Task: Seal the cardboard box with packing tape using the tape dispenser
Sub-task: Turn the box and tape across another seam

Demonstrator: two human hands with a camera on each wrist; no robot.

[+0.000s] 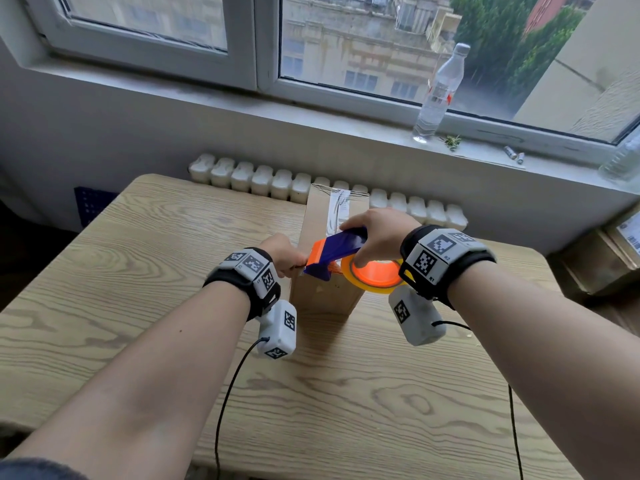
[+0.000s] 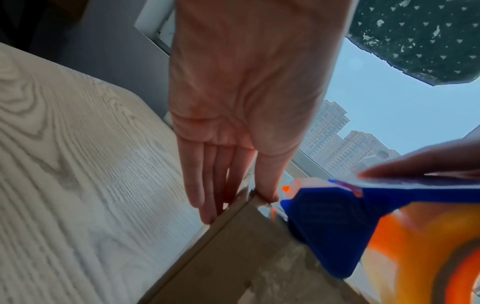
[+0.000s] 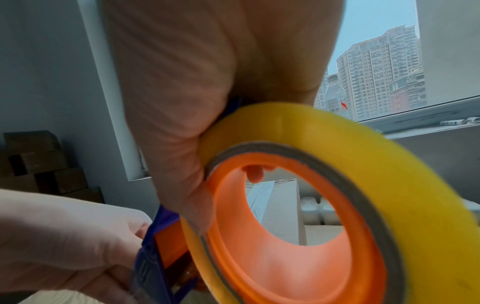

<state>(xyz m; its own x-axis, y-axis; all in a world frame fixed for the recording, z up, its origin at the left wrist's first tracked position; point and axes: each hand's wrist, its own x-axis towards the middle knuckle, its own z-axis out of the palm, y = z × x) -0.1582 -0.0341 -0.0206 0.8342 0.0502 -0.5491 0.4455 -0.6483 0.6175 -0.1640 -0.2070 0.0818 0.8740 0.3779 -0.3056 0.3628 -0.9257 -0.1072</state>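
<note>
A long cardboard box lies lengthwise on the wooden table, and a strip of clear tape covers the far part of its top seam. My right hand grips the blue and orange tape dispenser over the box's near end, a fingertip hooked inside the orange core of the yellow tape roll. The dispenser's blade end sits at the near left corner. There my left hand lays straight fingers against the box's side, thumb pressing its top edge.
A clear water bottle and small batteries sit on the window sill behind. A white radiator runs along the wall past the table's far edge. Stacked cardboard boxes stand at the right. Thin black cables hang from both wrists.
</note>
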